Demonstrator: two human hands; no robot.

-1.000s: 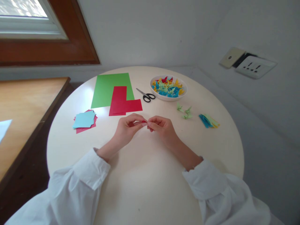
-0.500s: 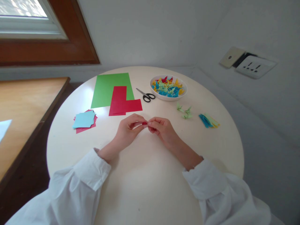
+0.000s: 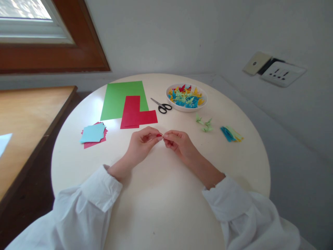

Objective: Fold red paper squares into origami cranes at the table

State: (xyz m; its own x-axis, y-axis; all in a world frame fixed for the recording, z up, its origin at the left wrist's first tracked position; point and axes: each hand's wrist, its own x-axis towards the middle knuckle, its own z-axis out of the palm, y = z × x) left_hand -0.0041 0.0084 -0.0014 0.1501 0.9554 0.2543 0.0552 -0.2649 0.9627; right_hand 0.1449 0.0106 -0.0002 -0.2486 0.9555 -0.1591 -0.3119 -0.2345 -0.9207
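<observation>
My left hand (image 3: pixel 142 144) and my right hand (image 3: pixel 179 143) meet at their fingertips over the middle of a round cream table (image 3: pixel 161 208). Both pinch a tiny red folded paper piece (image 3: pixel 159 135), mostly hidden by the fingers. Just beyond the hands lies an L-shaped red paper sheet (image 3: pixel 136 113) overlapping a green sheet (image 3: pixel 117 99). Both forearms rest on the table in white sleeves.
Black scissors (image 3: pixel 162 106) lie beside a white bowl (image 3: pixel 186 97) full of small coloured folded papers. Three green folded pieces (image 3: pixel 205 124) and blue-yellow strips (image 3: pixel 231 134) sit to the right. Light-blue squares on red ones (image 3: pixel 93 133) lie left. A wooden desk (image 3: pixel 23 121) stands at far left.
The hands stay together with only small finger shifts on the red piece; the view has moved very slightly.
</observation>
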